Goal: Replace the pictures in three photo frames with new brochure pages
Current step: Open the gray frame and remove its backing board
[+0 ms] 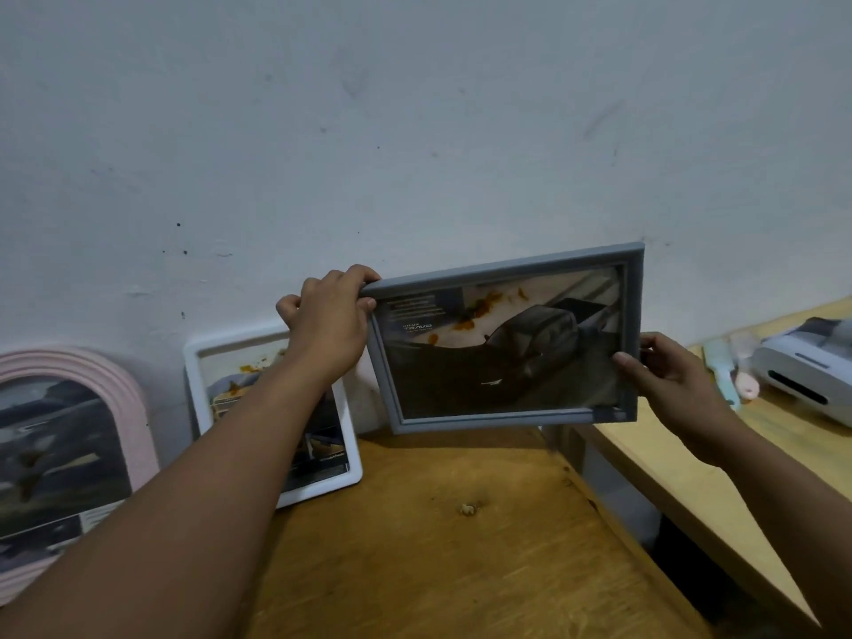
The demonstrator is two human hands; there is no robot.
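Note:
I hold a grey photo frame (632, 288) in landscape position, tilted, just above the back of the wooden table (438, 546) and close to the wall. It shows a dark brochure page with a vehicle. My left hand (329, 322) grips its upper left corner. My right hand (668, 380) grips its right edge, thumb on the glass. A white frame (198, 362) with a brochure page leans on the wall behind my left forearm. A pink arched frame (133, 398) with a page stands at the far left.
A white wall (415, 131) rises directly behind the table. To the right, past a dark gap, a lighter wooden surface (682, 491) carries a white device (807, 366) and small pastel brushes (733, 366).

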